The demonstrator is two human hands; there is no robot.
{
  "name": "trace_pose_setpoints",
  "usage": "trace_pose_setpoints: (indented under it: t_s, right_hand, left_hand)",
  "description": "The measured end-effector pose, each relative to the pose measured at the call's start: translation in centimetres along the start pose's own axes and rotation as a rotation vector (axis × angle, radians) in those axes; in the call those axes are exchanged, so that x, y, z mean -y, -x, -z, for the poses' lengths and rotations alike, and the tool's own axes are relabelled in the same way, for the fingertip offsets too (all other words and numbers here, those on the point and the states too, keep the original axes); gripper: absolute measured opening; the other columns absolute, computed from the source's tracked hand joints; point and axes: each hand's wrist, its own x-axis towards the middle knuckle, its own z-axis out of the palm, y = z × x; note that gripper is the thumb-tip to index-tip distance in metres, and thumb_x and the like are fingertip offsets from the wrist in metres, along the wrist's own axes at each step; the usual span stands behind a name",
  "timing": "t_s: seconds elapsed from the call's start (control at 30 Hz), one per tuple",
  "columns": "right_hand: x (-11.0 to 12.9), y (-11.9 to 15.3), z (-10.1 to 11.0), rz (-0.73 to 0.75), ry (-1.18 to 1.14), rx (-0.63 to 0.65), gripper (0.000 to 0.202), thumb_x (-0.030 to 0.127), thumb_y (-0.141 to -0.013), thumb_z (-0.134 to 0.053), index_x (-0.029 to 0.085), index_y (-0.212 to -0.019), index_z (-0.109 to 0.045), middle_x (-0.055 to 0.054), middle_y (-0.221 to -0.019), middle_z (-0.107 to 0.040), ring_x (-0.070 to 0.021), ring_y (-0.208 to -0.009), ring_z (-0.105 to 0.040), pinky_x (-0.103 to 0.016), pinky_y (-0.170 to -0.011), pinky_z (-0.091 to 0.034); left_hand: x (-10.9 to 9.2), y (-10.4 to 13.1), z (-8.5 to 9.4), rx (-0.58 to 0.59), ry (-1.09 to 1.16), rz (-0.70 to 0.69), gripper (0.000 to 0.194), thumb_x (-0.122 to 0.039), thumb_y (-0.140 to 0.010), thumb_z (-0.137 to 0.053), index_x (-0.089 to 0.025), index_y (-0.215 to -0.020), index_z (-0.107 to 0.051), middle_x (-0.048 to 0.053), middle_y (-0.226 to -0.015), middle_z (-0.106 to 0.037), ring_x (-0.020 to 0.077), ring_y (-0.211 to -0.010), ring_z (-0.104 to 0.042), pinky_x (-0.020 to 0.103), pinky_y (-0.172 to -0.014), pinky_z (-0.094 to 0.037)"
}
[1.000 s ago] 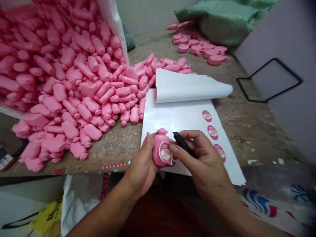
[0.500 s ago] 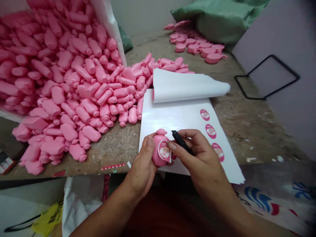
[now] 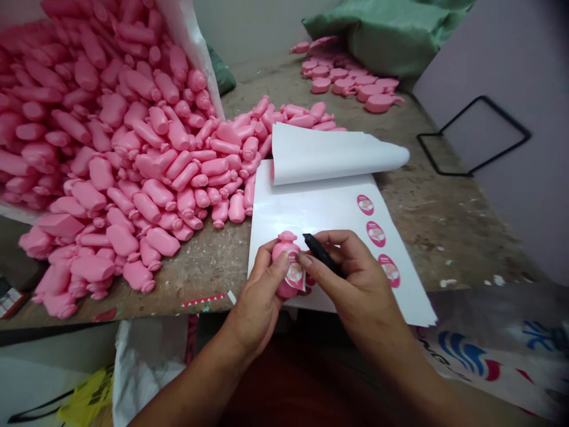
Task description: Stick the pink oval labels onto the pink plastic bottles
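A small pink bottle (image 3: 288, 239) stands nearly upright in my left hand (image 3: 258, 296), whose thumb lies on the left edge of an oval label (image 3: 295, 274) on its front. My right hand (image 3: 355, 284) is closed around a black pen-like tool (image 3: 323, 254), its dark tip pointing up and left. The thumb of that hand touches the label's upper right. Part of the label's lower right edge stands off the bottle. Beneath both hands is a white sticker sheet (image 3: 311, 207) with several oval pink labels (image 3: 376, 233) along its right side.
Many pink bottles (image 3: 146, 204) spill from a white sack (image 3: 202, 53) at the left. A folded-back sheet (image 3: 333, 154) lies behind the labels. Flat pink pieces (image 3: 342, 86) sit by a green bag (image 3: 400, 35). A black metal frame (image 3: 473, 136) is at the right.
My left thumb has moved from the bottle's side onto the label's left edge. The whole view has shifted slightly. The pen-like tool stays in my right hand.
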Motion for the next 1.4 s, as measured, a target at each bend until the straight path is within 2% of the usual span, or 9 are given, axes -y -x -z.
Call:
trace_pose_setpoints:
  t_s: [0.2,0.37,0.47,0.63,0.9,1.07,1.17,1.33,1.4]
  right_hand:
    - [0.4,0.2,-0.1,0.016,0.066,-0.012,0.022,0.036,-0.079,-0.073,0.025,-0.092,-0.060,0.002,-0.076,-0.064,-0.0149,-0.065,-0.058,-0.027,-0.058,-0.048]
    - [0.4,0.1,-0.2,0.019,0.062,-0.012,0.024,0.038,-0.078,-0.074,0.025,-0.092,-0.059,0.002,-0.075,-0.065,-0.0145,-0.063,-0.057,-0.027,-0.056,-0.048]
    - [0.5,0.1,-0.3,0.009,0.058,-0.008,0.025,0.038,-0.077,-0.074,0.025,-0.092,-0.059,0.003,-0.074,-0.064,-0.0142,-0.063,-0.057,-0.026,-0.054,-0.048]
    - [0.5,0.1,-0.3,-0.005,0.044,0.005,0.024,0.038,-0.078,-0.073,0.026,-0.092,-0.058,0.005,-0.070,-0.060,-0.0133,-0.060,-0.056,-0.025,-0.053,-0.047]
    - [0.3,0.1,-0.4,-0.002,0.079,0.015,0.022,0.036,-0.079,-0.070,0.026,-0.094,-0.058,0.002,-0.079,-0.065,-0.0169,-0.072,-0.060,-0.029,-0.060,-0.047]
    - [0.3,0.0,-0.4,0.020,0.096,0.002,0.022,0.036,-0.078,-0.070,0.026,-0.093,-0.058,0.002,-0.079,-0.065,-0.0168,-0.071,-0.060,-0.029,-0.060,-0.046]
    - [0.3,0.1,-0.2,0.045,0.171,0.004,0.020,0.038,-0.080,-0.068,0.026,-0.094,-0.059,0.001,-0.081,-0.067,-0.0180,-0.072,-0.061,-0.031,-0.063,-0.047]
    - [0.4,0.2,0.6,0.158,0.481,-0.050,0.020,0.043,-0.081,-0.068,0.026,-0.091,-0.066,-0.002,-0.081,-0.070,-0.0203,-0.071,-0.059,-0.035,-0.066,-0.044]
    - [0.5,0.0,1.0,0.122,0.426,-0.026,0.021,0.044,-0.080,-0.070,0.025,-0.086,-0.066,-0.001,-0.076,-0.068,-0.0191,-0.067,-0.058,-0.033,-0.062,-0.043]
  left_hand:
    - [-0.1,-0.1,0.3,0.041,0.027,0.025,0.026,-0.037,-0.096,-0.057,-0.020,-0.115,-0.063,0.007,-0.110,-0.068,0.0156,-0.093,-0.062,0.027,-0.080,-0.051]
    - [0.0,-0.1,0.3,0.037,-0.019,0.026,0.026,-0.031,-0.093,-0.061,-0.021,-0.118,-0.063,0.004,-0.105,-0.067,0.0125,-0.087,-0.061,0.024,-0.077,-0.050]
    - [0.1,-0.1,0.4,0.032,-0.030,0.031,0.028,-0.029,-0.092,-0.063,-0.022,-0.120,-0.062,0.004,-0.109,-0.066,0.0125,-0.090,-0.061,0.024,-0.077,-0.051]
    - [0.0,-0.2,0.7,0.047,-0.057,0.059,0.033,-0.027,-0.092,-0.062,-0.022,-0.125,-0.058,0.006,-0.118,-0.064,0.0141,-0.094,-0.062,0.028,-0.081,-0.052]
    - [-0.2,0.0,1.1,0.111,-0.069,0.066,0.048,-0.025,-0.085,-0.070,-0.024,-0.130,-0.054,0.004,-0.112,-0.063,0.0175,-0.100,-0.063,0.029,-0.083,-0.048]
    - [-0.4,0.2,1.0,0.114,-0.045,0.102,0.060,-0.017,-0.077,-0.075,-0.024,-0.132,-0.053,0.004,-0.117,-0.060,0.0159,-0.104,-0.058,0.031,-0.094,-0.047]
    - [-0.5,0.3,0.9,0.113,-0.046,0.108,0.068,-0.012,-0.070,-0.077,-0.022,-0.133,-0.053,0.005,-0.119,-0.061,0.0179,-0.109,-0.058,0.032,-0.098,-0.046]
    - [-0.7,0.5,0.8,0.118,-0.047,0.098,0.068,-0.008,-0.070,-0.075,-0.025,-0.132,-0.053,0.004,-0.125,-0.061,0.0206,-0.119,-0.055,0.033,-0.100,-0.047]
    - [-0.9,0.7,0.9,0.133,-0.028,0.113,0.068,-0.006,-0.070,-0.074,-0.027,-0.131,-0.053,0.003,-0.127,-0.061,0.0197,-0.118,-0.057,0.035,-0.100,-0.048]
